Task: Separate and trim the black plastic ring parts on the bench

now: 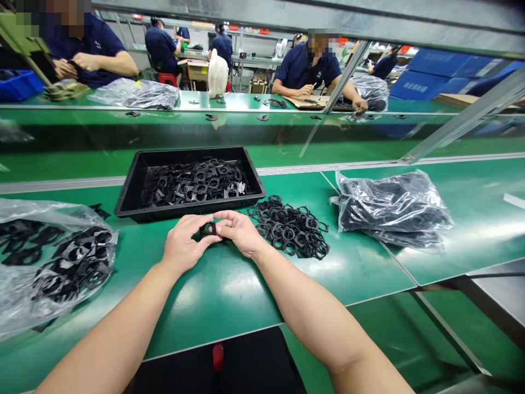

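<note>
Both hands meet over the table: the left hand [184,243] and right hand [240,232] pinch one small black part [209,229] between closed fingertips. Just beyond them the tray [129,191] already holds many parts; a loose pile [293,227] beside the right hand remains, judging by appearance.

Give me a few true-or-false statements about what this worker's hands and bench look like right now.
1. Both hands pinch one small black part between them. True.
2. The black tray holds no parts. False: it holds many black parts.
3. A loose pile of black rings lies just right of the right hand. True.
4. The left hand rests inside the clear bag. False: the hand is apart from the bag, over the green bench.
</note>
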